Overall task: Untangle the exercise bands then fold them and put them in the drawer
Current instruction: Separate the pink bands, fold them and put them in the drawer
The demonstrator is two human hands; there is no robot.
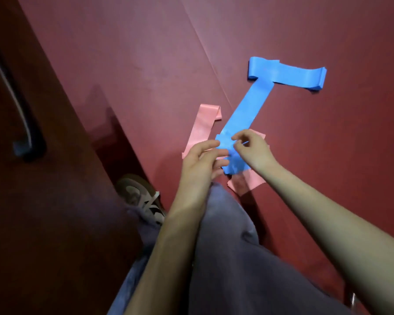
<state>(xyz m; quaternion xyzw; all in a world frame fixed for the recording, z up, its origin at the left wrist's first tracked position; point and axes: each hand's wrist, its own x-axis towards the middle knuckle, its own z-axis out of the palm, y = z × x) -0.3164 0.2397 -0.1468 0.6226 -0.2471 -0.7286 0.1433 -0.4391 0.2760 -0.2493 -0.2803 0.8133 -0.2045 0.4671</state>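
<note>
Down on the red floor (328, 155), blue band (248, 110) running from its folded far end to both hands, right hand (253, 148) pinching the near end with curled fingers, left hand (200, 162) with fingers nearly straight against it, pink band (205, 123) lying underneath, trouser leg (232, 246) and shoe (139, 196) at the floor's left edge beside a dark cabinet (55, 201) with a handle (21, 110)

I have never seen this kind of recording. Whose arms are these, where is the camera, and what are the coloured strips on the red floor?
No machine here: a person wears one camera on the head, looking down at their own arms, trousers and shoe. On the red floor lie a blue band, folded at its far end, and a pink band under its near end. The right hand pinches the blue band's near end; the fingers of the left hand lie fairly straight against it, and whether they hold it is unclear. Dark furniture with a handle stands at the left.
</note>
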